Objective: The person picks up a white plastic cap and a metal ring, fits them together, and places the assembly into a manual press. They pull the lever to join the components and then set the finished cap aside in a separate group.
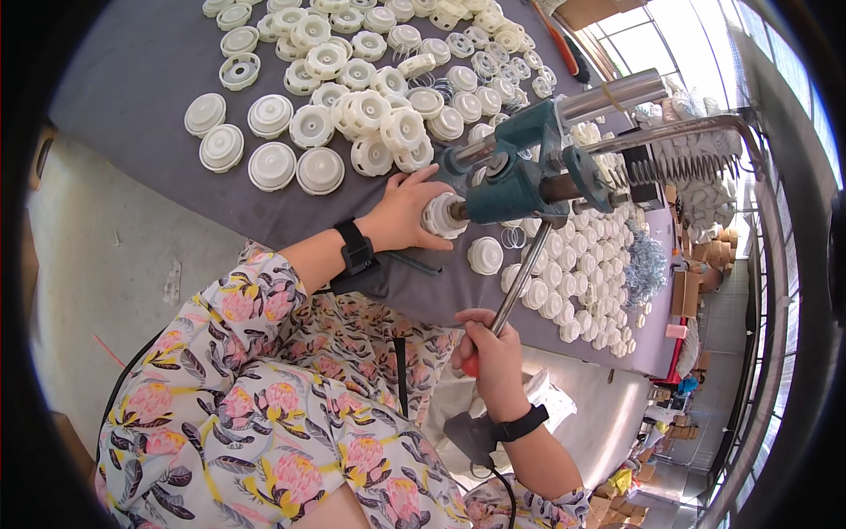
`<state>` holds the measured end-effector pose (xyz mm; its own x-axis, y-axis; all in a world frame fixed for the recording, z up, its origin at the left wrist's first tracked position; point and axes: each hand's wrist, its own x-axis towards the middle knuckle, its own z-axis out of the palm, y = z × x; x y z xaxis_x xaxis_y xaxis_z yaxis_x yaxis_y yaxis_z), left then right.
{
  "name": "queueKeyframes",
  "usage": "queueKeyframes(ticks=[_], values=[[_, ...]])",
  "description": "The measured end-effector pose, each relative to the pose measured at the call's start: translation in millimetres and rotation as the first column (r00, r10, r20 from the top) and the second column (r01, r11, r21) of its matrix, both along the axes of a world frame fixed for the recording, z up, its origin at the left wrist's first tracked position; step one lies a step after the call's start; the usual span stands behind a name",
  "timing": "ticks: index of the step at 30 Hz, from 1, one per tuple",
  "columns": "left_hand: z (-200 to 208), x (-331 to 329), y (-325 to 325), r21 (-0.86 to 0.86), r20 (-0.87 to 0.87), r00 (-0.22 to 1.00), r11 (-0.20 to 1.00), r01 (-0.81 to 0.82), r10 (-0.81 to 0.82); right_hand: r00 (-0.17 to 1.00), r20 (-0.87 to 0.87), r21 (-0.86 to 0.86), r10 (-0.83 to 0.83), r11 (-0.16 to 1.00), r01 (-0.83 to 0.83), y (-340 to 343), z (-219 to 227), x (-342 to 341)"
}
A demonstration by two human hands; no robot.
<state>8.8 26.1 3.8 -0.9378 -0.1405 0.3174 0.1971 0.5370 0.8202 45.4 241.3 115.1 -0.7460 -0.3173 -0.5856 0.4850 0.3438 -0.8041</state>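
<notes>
My left hand (403, 214) is closed around a white round plastic part (439, 218), its thumb and fingers on either side. The part sits against the metal ram (457, 211) of a green hand press (515, 187). My right hand (495, 357) grips the press's steel lever (523, 275) near its lower end, where a red knob (471, 364) shows beside the fingers. A single white cap (486, 256) lies on the cloth just right of the part. How the part is seated under the ram is partly hidden by my left hand.
White ring-shaped parts (311, 127) and flat round caps (272, 166) crowd the table's grey cloth (159, 79) on the left. Rows of white caps (573, 273) and a heap of metal springs (645, 264) lie right. A red-handled brush (557, 40) lies far back.
</notes>
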Motion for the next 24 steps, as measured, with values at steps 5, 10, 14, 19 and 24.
queueKeyframes(ticks=[5, 10, 14, 19, 24], values=[[0, 1, 4, 0.006, -0.009, 0.998, 0.998, -0.060, 0.060, 0.989, -0.133, -0.079, -0.060, 0.996, 0.050, -1, -28, 0], [-1, 2, 8, -0.009, -0.063, 0.991, 0.993, -0.117, 0.116, 0.959, -0.256, -0.135, -0.119, 0.987, 0.086, -20, -73, -17], [3, 2, 9, -0.003, -0.082, 0.989, 0.992, -0.125, 0.124, 0.927, -0.341, -0.174, -0.158, 0.979, 0.103, -22, -88, -24], [4, 3, 10, -0.058, -0.083, 0.990, 0.991, -0.118, 0.113, 0.914, -0.379, -0.210, -0.148, 0.975, 0.071, -19, -80, -18], [10, 6, 3, -0.104, -0.080, 0.981, 0.978, -0.183, 0.175, 0.482, -0.876, -0.084, -0.028, 0.992, -0.095, 10, 2, 11]])
